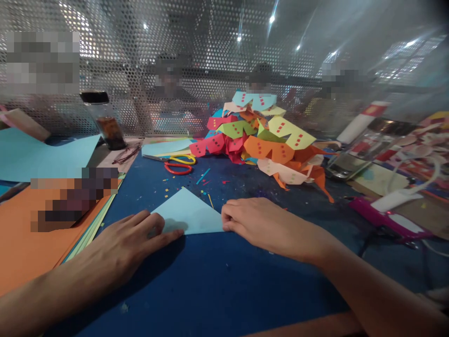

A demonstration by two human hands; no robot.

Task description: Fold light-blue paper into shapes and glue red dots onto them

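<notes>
A light blue paper triangle [187, 213] lies folded on the dark blue table mat [210, 281]. My left hand [122, 245] lies flat with fingers stretched, the fingertips pressing the triangle's lower left corner. My right hand [261, 222] has its fingers curled and pinches the triangle's right corner against the mat.
A heap of folded coloured paper figures [263, 140] stands behind. Scissors with red and yellow handles [178, 164] lie at the back left. Orange sheets [31, 243] and a light blue sheet [38, 154] sit left. A dark jar [105, 119], a phone [345, 166], a pink tool [389, 220] and a perforated metal screen [196, 56] surround.
</notes>
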